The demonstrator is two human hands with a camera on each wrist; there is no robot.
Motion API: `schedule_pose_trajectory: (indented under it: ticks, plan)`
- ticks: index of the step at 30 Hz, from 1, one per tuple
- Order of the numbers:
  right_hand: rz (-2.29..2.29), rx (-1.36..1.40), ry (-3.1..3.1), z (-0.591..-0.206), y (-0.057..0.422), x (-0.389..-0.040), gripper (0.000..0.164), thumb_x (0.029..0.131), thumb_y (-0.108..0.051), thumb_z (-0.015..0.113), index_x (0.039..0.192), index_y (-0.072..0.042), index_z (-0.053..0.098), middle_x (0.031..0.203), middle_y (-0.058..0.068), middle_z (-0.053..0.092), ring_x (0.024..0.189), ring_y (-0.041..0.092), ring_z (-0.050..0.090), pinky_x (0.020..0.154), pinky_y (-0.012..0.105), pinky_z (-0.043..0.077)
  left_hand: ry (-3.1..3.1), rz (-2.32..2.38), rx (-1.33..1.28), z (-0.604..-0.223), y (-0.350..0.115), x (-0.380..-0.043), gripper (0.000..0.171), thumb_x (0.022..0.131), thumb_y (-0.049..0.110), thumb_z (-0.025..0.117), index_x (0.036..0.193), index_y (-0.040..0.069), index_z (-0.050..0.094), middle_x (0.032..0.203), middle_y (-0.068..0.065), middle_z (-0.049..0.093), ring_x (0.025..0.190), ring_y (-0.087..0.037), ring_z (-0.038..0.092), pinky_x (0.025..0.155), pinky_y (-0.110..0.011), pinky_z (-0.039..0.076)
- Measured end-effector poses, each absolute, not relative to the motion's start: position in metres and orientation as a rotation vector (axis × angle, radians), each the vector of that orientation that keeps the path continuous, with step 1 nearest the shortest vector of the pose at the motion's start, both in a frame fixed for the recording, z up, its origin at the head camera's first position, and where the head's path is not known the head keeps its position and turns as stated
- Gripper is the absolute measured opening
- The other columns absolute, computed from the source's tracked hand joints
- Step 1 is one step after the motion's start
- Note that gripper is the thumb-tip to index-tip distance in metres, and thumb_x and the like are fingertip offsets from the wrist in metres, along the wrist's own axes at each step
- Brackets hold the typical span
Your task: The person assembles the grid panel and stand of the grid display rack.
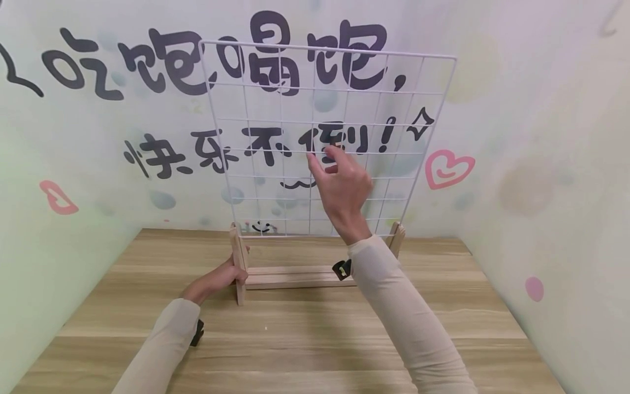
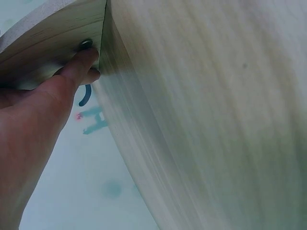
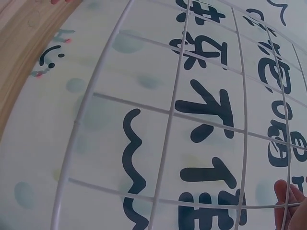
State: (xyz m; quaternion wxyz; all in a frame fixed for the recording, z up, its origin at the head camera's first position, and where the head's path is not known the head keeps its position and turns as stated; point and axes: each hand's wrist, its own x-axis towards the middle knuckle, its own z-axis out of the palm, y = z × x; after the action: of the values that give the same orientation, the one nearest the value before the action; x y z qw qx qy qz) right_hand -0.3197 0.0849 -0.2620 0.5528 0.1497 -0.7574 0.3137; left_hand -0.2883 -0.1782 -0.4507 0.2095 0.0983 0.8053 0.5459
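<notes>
A white wire grid panel (image 1: 313,121) stands upright between the two posts of a wooden stand (image 1: 295,279). My right hand (image 1: 344,183) pinches a wire near the middle of the grid with thumb and fingertips. In the right wrist view, the fingers (image 3: 283,196) close round a wire crossing at the lower right. Low on the left, my left hand (image 1: 225,273) grips the stand's left post (image 1: 238,254), its fingers partly hidden behind the wood. The left wrist view has its fingertip beside a small metal screw (image 2: 86,44) in the wood.
The stand rests on a wood-grain table (image 1: 275,345). Just behind is a pale wall (image 1: 497,131) with black lettering, pink hearts and spots. Side walls close in on the left and right. A black wrist camera (image 1: 342,269) is strapped under the right sleeve.
</notes>
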Motion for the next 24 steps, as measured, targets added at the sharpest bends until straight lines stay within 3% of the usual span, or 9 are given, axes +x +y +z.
schedule_pose_trajectory:
  ticks: [13,17,21,24]
  plan:
    - [0.757,0.353,-1.811,-0.273,0.083,-0.318,0.029,0.088,-0.037,0.074,0.097,-0.009,0.074,0.091,0.007,0.077,0.068,0.016,0.073,0.048,0.032,0.045,2.228,1.527,0.298,-0.454,-0.178,-0.288,0.1,0.074,-0.001,0.048,0.153,-0.001,-0.013,0.155,-0.026,-0.002,0.129,-0.045,0.02,0.107,-0.056,0.026]
    - [0.755,0.351,-1.812,-0.276,0.084,-0.318,0.029,0.088,-0.037,0.073,0.098,-0.009,0.075,0.091,0.007,0.077,0.067,0.015,0.073,0.049,0.031,0.045,2.214,1.531,0.33,-0.451,-0.18,-0.287,0.104,0.076,0.0,0.051,0.153,0.001,-0.02,0.159,-0.025,-0.008,0.135,-0.042,0.017,0.113,-0.057,0.02]
    - [0.758,0.349,-1.803,-0.278,0.085,-0.319,0.03,0.089,-0.038,0.073,0.098,-0.009,0.075,0.092,0.007,0.077,0.066,0.015,0.073,0.051,0.032,0.048,2.22,1.51,0.396,-0.446,-0.186,-0.288,0.108,0.083,0.004,0.057,0.152,0.005,-0.026,0.161,-0.024,-0.012,0.143,-0.041,0.011,0.117,-0.058,0.014]
    - [0.759,0.349,-1.794,-0.278,0.085,-0.32,0.03,0.089,-0.038,0.073,0.098,-0.009,0.075,0.091,0.007,0.077,0.066,0.015,0.072,0.051,0.032,0.047,2.258,1.494,0.438,-0.436,-0.194,-0.287,0.106,0.091,0.015,0.062,0.154,0.008,-0.023,0.162,-0.024,-0.011,0.148,-0.045,0.007,0.118,-0.061,0.012]
